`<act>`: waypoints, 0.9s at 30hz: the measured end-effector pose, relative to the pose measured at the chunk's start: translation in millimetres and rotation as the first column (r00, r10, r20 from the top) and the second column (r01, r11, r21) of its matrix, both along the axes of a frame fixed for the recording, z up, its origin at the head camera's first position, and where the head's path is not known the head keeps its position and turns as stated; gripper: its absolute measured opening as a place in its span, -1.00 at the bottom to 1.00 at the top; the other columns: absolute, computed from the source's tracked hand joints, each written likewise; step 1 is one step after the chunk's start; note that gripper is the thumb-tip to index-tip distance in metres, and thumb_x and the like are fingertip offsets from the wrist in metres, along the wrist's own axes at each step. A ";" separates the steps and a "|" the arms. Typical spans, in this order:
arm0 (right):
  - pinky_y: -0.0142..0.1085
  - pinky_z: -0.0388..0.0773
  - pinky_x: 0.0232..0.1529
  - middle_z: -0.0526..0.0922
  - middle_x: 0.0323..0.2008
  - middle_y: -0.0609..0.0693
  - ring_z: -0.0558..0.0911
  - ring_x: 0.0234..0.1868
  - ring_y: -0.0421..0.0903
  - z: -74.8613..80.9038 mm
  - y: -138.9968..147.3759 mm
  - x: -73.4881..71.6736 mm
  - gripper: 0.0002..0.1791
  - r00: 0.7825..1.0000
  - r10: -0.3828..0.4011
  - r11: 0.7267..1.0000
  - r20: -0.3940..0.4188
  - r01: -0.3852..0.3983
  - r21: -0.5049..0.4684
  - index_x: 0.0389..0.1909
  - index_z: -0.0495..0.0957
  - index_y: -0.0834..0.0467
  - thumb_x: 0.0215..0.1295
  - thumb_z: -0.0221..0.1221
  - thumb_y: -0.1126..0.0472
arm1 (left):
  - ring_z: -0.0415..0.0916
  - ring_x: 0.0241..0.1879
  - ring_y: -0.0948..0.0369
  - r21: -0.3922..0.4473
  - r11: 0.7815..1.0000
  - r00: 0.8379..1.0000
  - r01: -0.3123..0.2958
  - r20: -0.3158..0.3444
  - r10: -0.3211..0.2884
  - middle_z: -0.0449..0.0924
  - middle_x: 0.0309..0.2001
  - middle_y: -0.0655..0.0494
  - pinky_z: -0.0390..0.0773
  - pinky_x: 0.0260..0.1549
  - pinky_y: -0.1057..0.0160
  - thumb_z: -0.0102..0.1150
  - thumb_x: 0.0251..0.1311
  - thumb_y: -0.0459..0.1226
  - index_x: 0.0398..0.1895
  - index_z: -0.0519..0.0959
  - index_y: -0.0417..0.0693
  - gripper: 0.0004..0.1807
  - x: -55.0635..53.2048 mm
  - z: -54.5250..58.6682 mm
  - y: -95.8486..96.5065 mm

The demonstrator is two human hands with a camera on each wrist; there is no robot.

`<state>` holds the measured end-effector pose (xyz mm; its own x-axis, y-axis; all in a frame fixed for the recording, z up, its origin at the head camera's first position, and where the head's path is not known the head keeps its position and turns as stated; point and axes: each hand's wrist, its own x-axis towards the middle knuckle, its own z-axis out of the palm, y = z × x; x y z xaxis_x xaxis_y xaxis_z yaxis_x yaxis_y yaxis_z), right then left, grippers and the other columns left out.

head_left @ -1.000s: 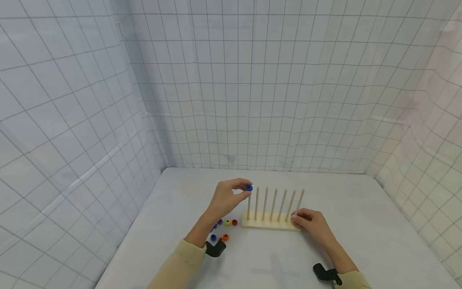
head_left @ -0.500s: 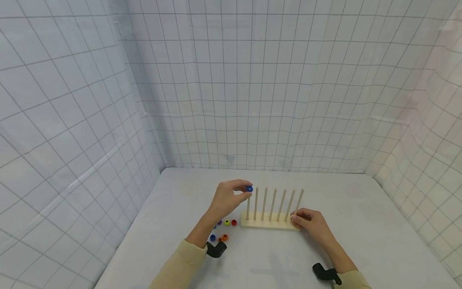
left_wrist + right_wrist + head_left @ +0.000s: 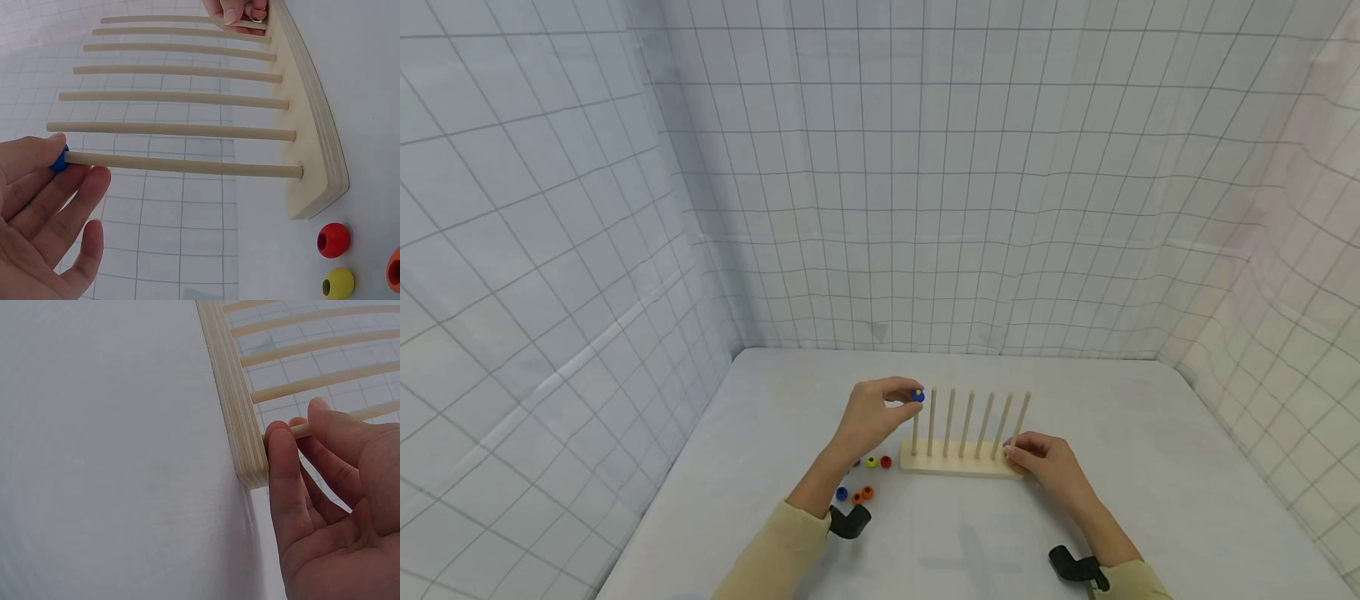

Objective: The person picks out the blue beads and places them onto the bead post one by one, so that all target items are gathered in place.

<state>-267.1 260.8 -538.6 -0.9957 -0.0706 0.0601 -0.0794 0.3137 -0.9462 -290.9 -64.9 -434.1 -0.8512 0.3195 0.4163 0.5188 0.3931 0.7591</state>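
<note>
In the head view, my left hand point(image 3: 867, 418) pinches a blue bead point(image 3: 918, 397) at the top of the leftmost peg point(image 3: 915, 433). The peg's tip shows through the bead's hole. This peg is one of several thin wooden ones standing upright in a row on a pale wooden base point(image 3: 958, 468). From the left wrist, the blue bead point(image 3: 60, 164) sits between thumb and fingers, mostly covered by them. My right hand point(image 3: 1048, 462) is at the base's right end, its thumb and fingers around the foot of the rightmost peg point(image 3: 301, 430).
Left of the base lie loose beads: a red bead point(image 3: 886, 462), a yellow bead point(image 3: 872, 461), a blue bead point(image 3: 842, 493) and two orange ones point(image 3: 868, 492). My left forearm partly hides others. White grid-lined sheets point(image 3: 917, 208) surround the white table point(image 3: 970, 550).
My left hand has lowered slightly with the blue bead, and the peg's tip now pokes through it. My right hand has stayed at the base's right end.
</note>
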 end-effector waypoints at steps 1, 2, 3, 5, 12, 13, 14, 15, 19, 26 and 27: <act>-0.33 0.59 -0.36 0.70 -0.33 0.15 0.62 -0.36 -0.11 -0.1 0.0 0.3 -0.72 1.000 0.000 1.000 -0.004 0.000 0.001 -0.15 0.68 0.30 0.32 0.35 0.14 | 0.66 -0.09 0.23 0.001 1.000 1.000 0.000 0.006 0.000 0.72 -0.28 0.38 0.57 0.02 -0.07 0.42 0.21 -0.24 -0.02 0.73 0.13 -0.74 0.3 -0.2 -0.1; -0.33 0.59 -0.37 0.70 -0.33 0.15 0.62 -0.36 -0.11 0.0 -0.2 0.7 -0.72 1.000 -0.001 1.000 -0.007 0.001 0.000 -0.16 0.69 0.30 0.31 0.35 0.13 | 0.66 -0.09 0.23 0.004 1.000 1.000 0.002 0.011 -0.002 0.72 -0.28 0.37 0.57 0.03 -0.07 0.42 0.21 -0.24 -0.02 0.73 0.13 -0.74 0.6 -0.3 -0.1; -0.33 0.59 -0.36 0.70 -0.34 0.15 0.62 -0.36 -0.12 -0.2 -0.2 0.7 -0.71 1.000 -0.002 1.000 -0.010 0.002 -0.001 -0.16 0.69 0.29 0.31 0.36 0.13 | 0.66 -0.08 0.23 0.006 1.000 1.000 0.003 0.013 -0.003 0.72 -0.27 0.37 0.57 0.03 -0.06 0.42 0.21 -0.25 -0.02 0.72 0.13 -0.73 0.9 -0.7 -0.1; -0.34 0.59 -0.36 0.70 -0.34 0.15 0.62 -0.36 -0.11 -0.8 0.0 0.6 -0.71 1.000 -0.002 1.000 -0.014 0.002 -0.001 -0.16 0.69 0.29 0.30 0.36 0.12 | 0.66 -0.08 0.22 0.008 1.000 1.000 0.008 0.018 -0.008 0.72 -0.26 0.35 0.56 0.04 -0.06 0.41 0.22 -0.24 -0.01 0.72 0.13 -0.73 1.4 -2.0 -0.5; -0.34 0.61 -0.32 0.71 -0.34 0.13 0.64 -0.34 -0.12 -1.4 0.3 -0.3 -0.72 1.000 -0.008 1.000 -0.009 0.008 -0.007 -0.17 0.69 0.28 0.29 0.37 0.12 | 0.65 -0.06 0.18 0.021 1.000 0.999 0.010 0.044 -0.011 0.72 -0.25 0.36 0.54 0.06 -0.12 0.41 0.23 -0.19 0.01 0.71 0.11 -0.73 1.4 -7.6 -1.2; -0.34 0.61 -0.32 0.71 -0.34 0.13 0.64 -0.34 -0.12 -1.4 0.3 -0.3 -0.72 1.000 -0.009 1.000 -0.011 0.008 -0.006 -0.17 0.69 0.28 0.29 0.37 0.12 | 0.65 -0.05 0.17 0.021 1.000 0.999 0.009 0.049 -0.010 0.72 -0.25 0.37 0.53 0.06 -0.12 0.41 0.23 -0.19 0.01 0.71 0.11 -0.73 1.2 -8.0 -1.2; -0.33 0.61 -0.32 0.71 -0.34 0.13 0.64 -0.34 -0.12 -1.3 0.3 -0.3 -0.72 1.000 -0.007 1.000 -0.013 0.007 -0.005 -0.17 0.69 0.28 0.29 0.36 0.12 | 0.65 -0.05 0.17 0.023 1.000 0.998 0.005 0.057 -0.006 0.72 -0.25 0.38 0.53 0.07 -0.12 0.41 0.23 -0.19 0.01 0.71 0.12 -0.72 1.3 -8.2 -1.0; -0.33 0.61 -0.33 0.71 -0.34 0.13 0.64 -0.34 -0.12 -1.3 0.3 -0.3 -0.72 1.000 -0.007 1.000 -0.014 0.007 -0.006 -0.17 0.69 0.28 0.29 0.37 0.12 | 0.65 -0.04 0.17 0.024 1.000 0.998 0.004 0.058 -0.006 0.72 -0.25 0.39 0.53 0.07 -0.13 0.41 0.23 -0.19 0.01 0.71 0.12 -0.72 1.1 -8.5 -0.9; -0.33 0.60 -0.35 0.71 -0.35 0.14 0.63 -0.35 -0.11 -1.5 0.7 -1.2 -0.71 1.000 -0.004 1.000 -0.023 0.004 -0.006 -0.18 0.70 0.28 0.28 0.37 0.11 | 0.65 -0.05 0.13 0.027 1.000 0.998 0.003 0.061 -0.005 0.73 -0.25 0.36 0.53 0.06 -0.17 0.40 0.23 -0.19 0.01 0.71 0.09 -0.72 0.5 -10.7 -0.8; -0.33 0.57 -0.38 0.70 -0.35 0.13 0.61 -0.37 -0.12 -1.5 2.1 -1.0 -0.71 0.999 0.007 1.000 -0.035 -0.007 -0.003 -0.17 0.69 0.28 0.30 0.36 0.11 | 0.66 -0.06 0.13 0.013 1.000 0.998 -0.001 0.058 0.000 0.73 -0.24 0.35 0.55 0.05 -0.10 0.40 0.24 -0.18 0.02 0.71 0.09 -0.71 -0.1 -15.5 -0.1; -0.33 0.56 -0.38 0.70 -0.35 0.13 0.60 -0.38 -0.13 -1.3 2.2 -0.9 -0.71 0.999 0.007 1.000 -0.034 -0.007 -0.002 -0.17 0.69 0.28 0.30 0.36 0.11 | 0.66 -0.06 0.12 0.013 1.000 0.998 0.000 0.060 0.000 0.73 -0.24 0.35 0.56 0.05 -0.10 0.40 0.24 -0.19 0.02 0.71 0.09 -0.72 0.0 -16.0 0.2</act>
<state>-268.0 262.9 -539.9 -0.9926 -0.0771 0.0939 -0.1134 0.3110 -0.9436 -290.9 -64.7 -450.1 -0.8750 0.3145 0.3681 0.4718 0.3833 0.7940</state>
